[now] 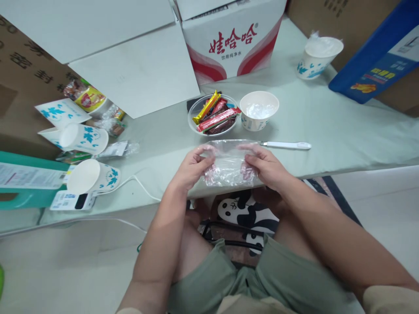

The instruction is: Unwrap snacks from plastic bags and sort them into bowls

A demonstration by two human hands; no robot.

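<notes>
Between my hands a clear plastic bag (pixel 227 168) is stretched out over the table's front edge. My left hand (pixel 195 165) pinches its left side, fingers partly behind the film. On the right side my right hand (pixel 264 165) grips it the same way, thumb in front. Just beyond the bag stands a clear bowl (pixel 194 124) of wrapped snack bars (pixel 218 120) in red, yellow and dark wrappers. Beside the bowl is a paper cup (pixel 258 124) with crumpled clear film inside. A white-handled knife (pixel 288 145) lies right of my right hand, its blade end partly hidden.
A white and red carton (pixel 232 54) stands at the back. Another paper cup (pixel 312 65) with film sits back right, near a blue box (pixel 369 56). Tipped paper cups (pixel 93 176), packaged snacks (pixel 90 99) and a white cable (pixel 142 185) occupy the left.
</notes>
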